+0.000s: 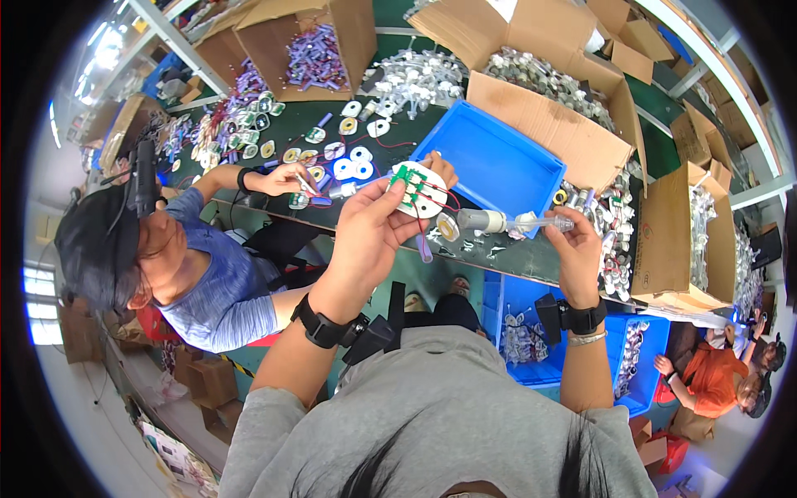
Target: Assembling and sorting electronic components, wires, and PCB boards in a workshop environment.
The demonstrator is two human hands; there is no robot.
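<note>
Left hand (372,234) tight on a flat white disc (431,199), right hand (579,259) tight on a slender clear stem (531,222).

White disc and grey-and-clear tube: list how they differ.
The white disc is flat and rounded; the tube is long and narrow. The disc carries a green board; the tube shows a grey body and clear end. The left hand holds the disc, the right hand the tube. Both are in hand.
</note>
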